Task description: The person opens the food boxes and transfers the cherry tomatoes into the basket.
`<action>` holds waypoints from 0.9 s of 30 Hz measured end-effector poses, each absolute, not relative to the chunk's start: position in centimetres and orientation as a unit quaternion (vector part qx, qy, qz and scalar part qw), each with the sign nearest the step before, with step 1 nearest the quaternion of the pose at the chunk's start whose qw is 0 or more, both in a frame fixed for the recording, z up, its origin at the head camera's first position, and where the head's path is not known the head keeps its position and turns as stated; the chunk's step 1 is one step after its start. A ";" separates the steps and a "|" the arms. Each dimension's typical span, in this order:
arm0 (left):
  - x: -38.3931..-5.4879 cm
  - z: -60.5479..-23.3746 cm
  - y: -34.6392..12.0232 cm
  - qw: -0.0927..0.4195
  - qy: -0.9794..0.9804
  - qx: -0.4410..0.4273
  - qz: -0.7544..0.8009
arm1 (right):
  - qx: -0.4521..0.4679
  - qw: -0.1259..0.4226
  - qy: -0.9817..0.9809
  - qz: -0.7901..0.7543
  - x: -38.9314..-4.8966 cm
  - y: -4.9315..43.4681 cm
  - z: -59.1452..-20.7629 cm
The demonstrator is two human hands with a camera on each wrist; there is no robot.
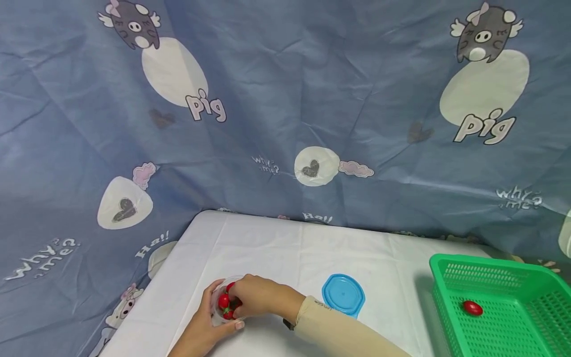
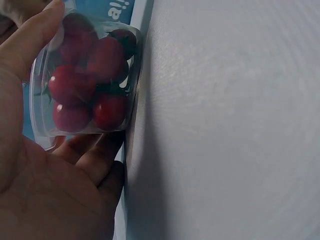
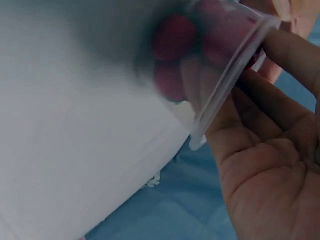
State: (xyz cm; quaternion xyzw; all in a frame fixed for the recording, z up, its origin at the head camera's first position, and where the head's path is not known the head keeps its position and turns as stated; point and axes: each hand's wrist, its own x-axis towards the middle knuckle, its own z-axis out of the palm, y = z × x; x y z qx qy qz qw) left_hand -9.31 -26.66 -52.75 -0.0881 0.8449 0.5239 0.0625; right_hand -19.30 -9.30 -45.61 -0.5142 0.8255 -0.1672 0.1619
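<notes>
A clear plastic cup-like container (image 2: 85, 130) of cherry tomatoes (image 2: 72, 85) with green stems stands on the white table. My left hand (image 1: 204, 326) grips its side, thumb along one side and fingers round the other. From above, my right hand (image 1: 255, 296) reaches over the rim. In the right wrist view its fingers (image 3: 225, 110) are inside the container among the tomatoes, with a red one close to thumb and fingertips. I cannot tell whether these pinch it.
A blue lid (image 1: 343, 293) lies on the white tablecloth (image 1: 267, 240), beyond the right forearm. At the right stands a green perforated basket (image 1: 490, 265) with one cherry tomato (image 1: 472, 308) in it. Blue printed cloth (image 1: 267, 109) hangs behind the table and on the left.
</notes>
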 end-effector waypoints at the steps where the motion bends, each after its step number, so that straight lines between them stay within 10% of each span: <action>1: -9.3 -52.8 -26.7 0.063 0.844 -0.088 0.525 | -0.512 0.170 0.825 -0.170 -19.3 -9.5 -45.7; 27: -9.3 -52.7 -26.6 0.065 0.846 -0.083 0.523 | -0.591 0.209 0.766 -0.141 -19.6 -8.6 -45.2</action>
